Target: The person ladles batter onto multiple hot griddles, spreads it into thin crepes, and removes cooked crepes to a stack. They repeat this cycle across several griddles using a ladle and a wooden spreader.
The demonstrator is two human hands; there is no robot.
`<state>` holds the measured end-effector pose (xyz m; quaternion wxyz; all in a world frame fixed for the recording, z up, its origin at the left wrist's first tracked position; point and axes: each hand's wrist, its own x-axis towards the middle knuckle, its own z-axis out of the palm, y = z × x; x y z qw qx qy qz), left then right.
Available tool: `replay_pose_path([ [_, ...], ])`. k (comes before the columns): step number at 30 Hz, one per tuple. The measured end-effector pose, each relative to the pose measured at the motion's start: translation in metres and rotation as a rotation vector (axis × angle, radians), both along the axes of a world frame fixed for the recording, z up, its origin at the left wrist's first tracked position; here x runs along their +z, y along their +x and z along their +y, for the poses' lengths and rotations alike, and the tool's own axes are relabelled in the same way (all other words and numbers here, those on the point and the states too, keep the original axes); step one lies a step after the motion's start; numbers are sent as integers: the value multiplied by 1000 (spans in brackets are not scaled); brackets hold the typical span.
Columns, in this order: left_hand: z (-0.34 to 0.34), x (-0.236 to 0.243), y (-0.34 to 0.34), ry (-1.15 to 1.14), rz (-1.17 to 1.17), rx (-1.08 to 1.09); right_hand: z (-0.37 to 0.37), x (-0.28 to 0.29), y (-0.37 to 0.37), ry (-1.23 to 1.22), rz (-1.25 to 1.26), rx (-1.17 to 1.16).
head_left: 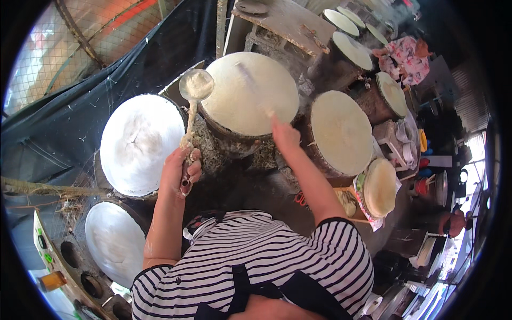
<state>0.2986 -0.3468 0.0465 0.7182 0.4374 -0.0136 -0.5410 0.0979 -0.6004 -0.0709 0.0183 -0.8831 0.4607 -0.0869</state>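
My left hand [184,170] grips the batter-caked handle of a metal ladle [197,85], whose bowl holds pale batter over the left edge of a large round cooking surface [245,85] coated in pale batter. My right hand [284,133] is at that surface's near right edge, fingers closed, with a small pale blurred shape at the fingertips that I cannot make out. To the left sits a bare, whitish round griddle [140,138] on a drum stove. Another coated round surface [341,128] stands just right of my right hand.
A second pale griddle [112,240] is at lower left, beside black sheeting [64,133]. More drum stoves [349,50] run toward the back right, near a wooden board on blocks [282,24] and pink patterned cloth [405,61]. A stack of flat rounds [380,189] sits at right.
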Motion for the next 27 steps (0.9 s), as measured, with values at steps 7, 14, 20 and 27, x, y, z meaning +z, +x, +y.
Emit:
replay_pose_path([
  [7, -4, 3, -3, 28, -49, 10, -15, -12, -1, 45, -108, 3],
  [14, -8, 0, -27, -48, -35, 24, -50, -31, -32, 125, -422, -208],
  [20, -29, 4, -71, -65, -19, 98, -94, -36, -21, 32, -183, 15],
  [27, -32, 11, -119, -114, 34, 155, -91, -15, -59, 344, -420, -38],
])
